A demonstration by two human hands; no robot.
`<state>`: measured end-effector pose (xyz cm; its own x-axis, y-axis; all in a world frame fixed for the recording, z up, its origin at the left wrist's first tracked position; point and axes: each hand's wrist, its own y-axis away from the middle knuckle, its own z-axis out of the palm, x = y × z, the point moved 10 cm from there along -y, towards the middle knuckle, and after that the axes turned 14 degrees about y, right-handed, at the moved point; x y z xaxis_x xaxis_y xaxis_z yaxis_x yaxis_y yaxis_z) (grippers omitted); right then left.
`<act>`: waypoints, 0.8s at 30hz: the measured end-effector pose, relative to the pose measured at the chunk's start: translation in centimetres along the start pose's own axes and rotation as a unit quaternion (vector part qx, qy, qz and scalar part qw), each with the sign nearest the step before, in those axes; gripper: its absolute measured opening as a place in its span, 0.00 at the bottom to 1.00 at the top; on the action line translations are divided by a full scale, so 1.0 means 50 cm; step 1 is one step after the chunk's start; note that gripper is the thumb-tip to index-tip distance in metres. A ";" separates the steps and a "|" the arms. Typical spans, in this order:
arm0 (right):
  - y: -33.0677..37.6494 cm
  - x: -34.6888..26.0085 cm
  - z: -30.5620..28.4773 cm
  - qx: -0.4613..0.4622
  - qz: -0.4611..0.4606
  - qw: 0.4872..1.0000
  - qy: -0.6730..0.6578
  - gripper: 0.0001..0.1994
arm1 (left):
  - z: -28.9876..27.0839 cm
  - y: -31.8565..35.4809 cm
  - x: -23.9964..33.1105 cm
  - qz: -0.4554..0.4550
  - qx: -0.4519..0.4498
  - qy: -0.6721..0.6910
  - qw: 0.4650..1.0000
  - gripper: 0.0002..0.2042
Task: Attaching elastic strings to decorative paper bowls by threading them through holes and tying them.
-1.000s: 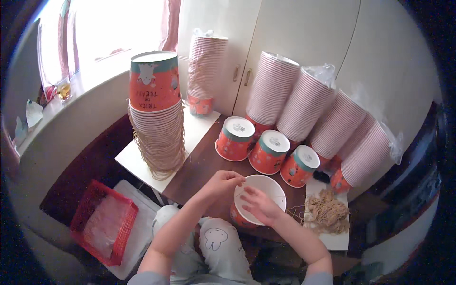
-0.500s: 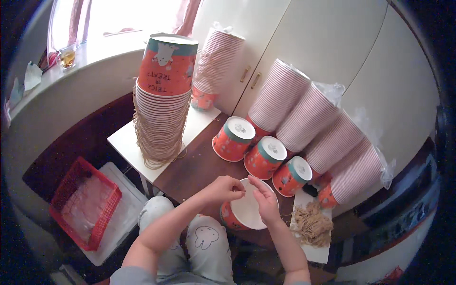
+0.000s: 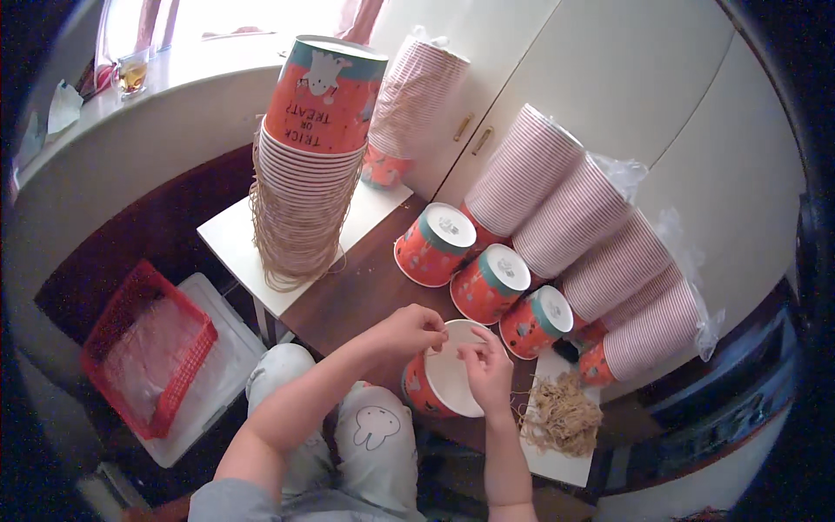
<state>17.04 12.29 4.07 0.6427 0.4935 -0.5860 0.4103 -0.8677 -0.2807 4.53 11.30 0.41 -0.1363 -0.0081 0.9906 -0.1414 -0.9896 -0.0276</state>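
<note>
A tall stack of orange paper cups point(image 3: 304, 165) stands on the table point(image 3: 348, 296). At its near edge an orange paper cup point(image 3: 444, 381) lies tilted; the left hand point(image 3: 410, 329) and right hand point(image 3: 487, 372) pinch its rim with closed fingers, beside a heap of rubber bands point(image 3: 561, 416).

Dark wooden table point(image 3: 348, 300): three capped orange cups point(image 3: 487, 283), white board point(image 3: 561, 465) under string pile point(image 3: 561, 416).

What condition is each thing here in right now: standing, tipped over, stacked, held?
Paper cup: tilted, held at the rim by left hand and right hand.
Tall cup stack: upright.
Three capped cups: lying tipped.
Wrapped cup sleeves: leaning on cabinet.
Rubber bands: loose pile.
</note>
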 end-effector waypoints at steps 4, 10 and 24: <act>0.036 -0.039 -0.023 0.086 -0.010 0.995 0.041 0.11 | -0.016 -0.002 -0.013 -0.018 0.002 0.018 1.000 0.08; 0.106 -0.175 0.040 0.154 -0.219 0.933 0.241 0.07 | -0.022 -0.007 -0.024 -0.010 -0.010 -0.008 1.000 0.08; -0.033 -0.066 0.058 -0.089 -0.099 0.991 0.019 0.07 | -0.021 0.010 0.006 0.058 -0.026 -0.064 0.996 0.08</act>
<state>12.37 11.94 4.26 0.5606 0.6574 -0.5036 0.6361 -0.7312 -0.2464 3.37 10.97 0.57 -0.0297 -0.1425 0.9894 -0.1824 -0.9724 -0.1455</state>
